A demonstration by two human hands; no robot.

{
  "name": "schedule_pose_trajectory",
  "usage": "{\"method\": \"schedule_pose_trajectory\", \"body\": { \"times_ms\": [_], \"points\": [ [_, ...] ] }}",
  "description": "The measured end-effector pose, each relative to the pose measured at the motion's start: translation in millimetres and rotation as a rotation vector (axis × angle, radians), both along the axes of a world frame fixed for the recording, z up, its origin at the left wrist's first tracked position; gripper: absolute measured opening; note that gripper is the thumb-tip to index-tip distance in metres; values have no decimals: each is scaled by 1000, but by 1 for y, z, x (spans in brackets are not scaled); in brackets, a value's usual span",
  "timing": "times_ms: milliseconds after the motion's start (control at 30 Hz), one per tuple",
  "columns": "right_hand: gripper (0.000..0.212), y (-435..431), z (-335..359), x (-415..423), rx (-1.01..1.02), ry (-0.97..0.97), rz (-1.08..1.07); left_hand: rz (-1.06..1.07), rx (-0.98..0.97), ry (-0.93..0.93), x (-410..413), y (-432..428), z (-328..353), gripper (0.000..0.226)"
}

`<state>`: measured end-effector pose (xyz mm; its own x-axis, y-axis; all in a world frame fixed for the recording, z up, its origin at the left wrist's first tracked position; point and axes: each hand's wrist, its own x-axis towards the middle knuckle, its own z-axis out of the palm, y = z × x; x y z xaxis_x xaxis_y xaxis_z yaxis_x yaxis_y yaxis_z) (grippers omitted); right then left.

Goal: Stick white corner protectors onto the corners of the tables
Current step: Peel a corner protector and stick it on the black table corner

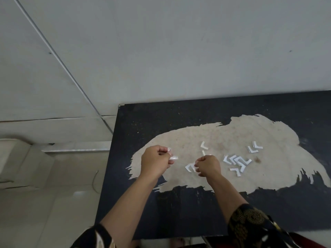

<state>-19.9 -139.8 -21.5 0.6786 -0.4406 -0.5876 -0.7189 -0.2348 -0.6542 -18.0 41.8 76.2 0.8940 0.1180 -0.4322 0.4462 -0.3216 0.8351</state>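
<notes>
**Left hand** (157,162): fingers curled; one white corner protector (171,155) is pinched at the fingertips.

**Right hand** (208,165): fingers curled, tips against a second protector (189,167) just left of it; a grip cannot be confirmed.

**Loose protectors** (236,161): scattered on the black table (179,212), just right of the right hand.

**Step, as judged:** backing being peeled.

**Next move:** the pinched piece is to be carried to the table corner (120,106) beyond the left hand and pressed down.

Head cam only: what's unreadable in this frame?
Head view:
- Right hand: its own back hides whatever its curled fingers pinch, if anything.
- White piece pinched by left hand: blurred; protector or backing film, unclear.
- Table: right end cut off by the frame edge; near-left corner hidden behind left sleeve.
- Far-left corner: too small to show any protector.
</notes>
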Motion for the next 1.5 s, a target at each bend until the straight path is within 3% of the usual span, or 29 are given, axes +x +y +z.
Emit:
{"method": "schedule_pose_trajectory", "body": {
  "times_ms": [200,400,567,700,1000,1200,1500],
  "points": [
    [18,-5,-22,-6,-26,32,-26,-11,12,37,-5,9,-13,5],
    [34,-10,-32,-7,-138,9,-88,-18,8,35,-4,14,-12,8],
    [25,-5,-21,-13,-242,-57,-68,5,-30,12,-5,18,-6,7],
    [4,17,9,-18,-41,-257,21,30,-56,-9,-8,24,-1,6],
    [12,94,72,-26,158,-444,439,63,-52,-86,-19,55,4,10],
    [11,132,90,-40,189,-481,484,59,-86,-130,-29,93,15,18],
    [10,221,101,-80,210,-511,480,117,-182,-143,-66,179,22,12]
  ]
}}
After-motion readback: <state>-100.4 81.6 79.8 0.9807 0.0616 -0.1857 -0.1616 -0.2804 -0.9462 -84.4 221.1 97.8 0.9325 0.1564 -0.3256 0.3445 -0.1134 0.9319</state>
